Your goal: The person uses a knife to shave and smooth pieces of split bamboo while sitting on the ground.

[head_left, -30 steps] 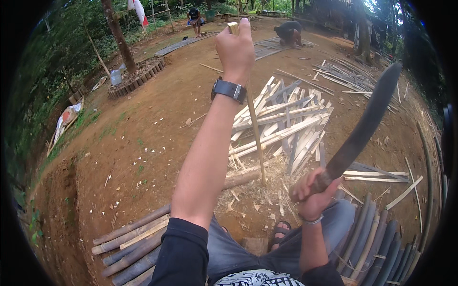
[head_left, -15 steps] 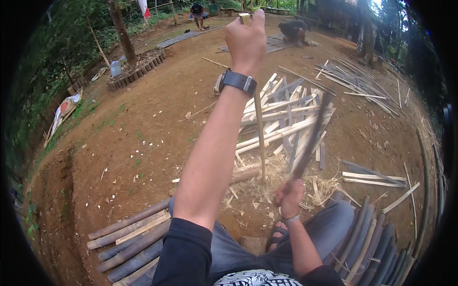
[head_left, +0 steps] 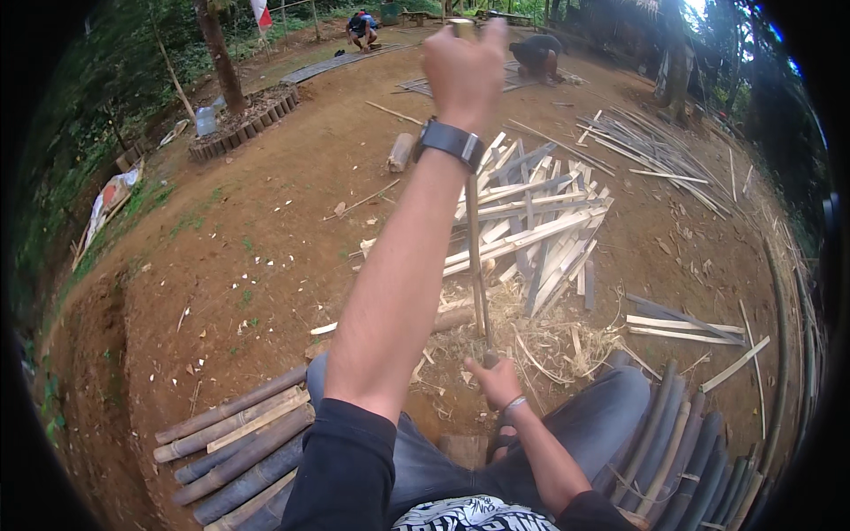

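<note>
My left hand is raised far out in front, its fingers wrapped round the top end of a long bamboo strip. The strip stands nearly upright, its lower end down by the shavings. Low between my knees, my right hand is closed round the handle of a machete. Its blade is seen almost edge-on, close along the strip's lower part; whether it touches the strip I cannot tell. A short log lies on the ground by the strip's foot, partly behind my left forearm.
Beyond the strip lies a heap of split bamboo strips, with pale shavings before it. Bamboo poles lie at my left, more poles at my right. Farther back are another strip pile and two crouching people.
My right hand has swung left and down, bringing the machete from right of the strip to beside it. My left hand still grips the strip's top. The far-left person has crouched lower.
</note>
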The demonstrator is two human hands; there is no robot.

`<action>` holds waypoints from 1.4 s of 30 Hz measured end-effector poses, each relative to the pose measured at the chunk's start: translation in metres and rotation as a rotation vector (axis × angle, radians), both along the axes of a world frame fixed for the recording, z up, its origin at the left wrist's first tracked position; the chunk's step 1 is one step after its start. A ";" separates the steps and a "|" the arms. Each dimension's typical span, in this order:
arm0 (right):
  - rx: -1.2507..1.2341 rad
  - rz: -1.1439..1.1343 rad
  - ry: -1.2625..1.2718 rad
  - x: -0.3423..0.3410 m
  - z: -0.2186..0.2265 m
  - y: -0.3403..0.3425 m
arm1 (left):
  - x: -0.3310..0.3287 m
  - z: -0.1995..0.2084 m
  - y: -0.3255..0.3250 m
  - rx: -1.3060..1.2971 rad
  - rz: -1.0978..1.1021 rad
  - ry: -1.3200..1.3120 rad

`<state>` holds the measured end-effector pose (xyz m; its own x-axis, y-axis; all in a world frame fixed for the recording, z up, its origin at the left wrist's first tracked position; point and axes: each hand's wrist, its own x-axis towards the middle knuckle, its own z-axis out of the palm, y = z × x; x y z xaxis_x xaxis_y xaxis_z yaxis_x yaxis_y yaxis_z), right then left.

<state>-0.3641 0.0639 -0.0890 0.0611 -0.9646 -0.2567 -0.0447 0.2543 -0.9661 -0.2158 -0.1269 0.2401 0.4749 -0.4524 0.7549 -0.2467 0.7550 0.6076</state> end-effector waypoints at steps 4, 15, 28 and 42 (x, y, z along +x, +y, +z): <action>-0.143 -0.007 -0.152 0.008 0.084 0.001 | 0.033 -0.002 0.002 0.022 0.063 -0.023; 0.077 0.042 -0.087 0.025 -0.027 -0.004 | 0.041 0.008 0.003 0.023 -0.082 0.039; 0.003 0.024 -0.042 0.031 -0.020 -0.012 | 0.053 0.009 -0.005 0.044 -0.029 0.078; -0.075 -0.079 -0.035 0.019 0.037 -0.025 | 0.041 -0.002 -0.037 0.179 -0.059 0.115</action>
<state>-0.3448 0.0387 -0.0521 -0.0086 -0.9832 -0.1822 0.0071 0.1822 -0.9832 -0.1752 -0.1634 0.2386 0.5222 -0.6037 0.6024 -0.1264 0.6438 0.7547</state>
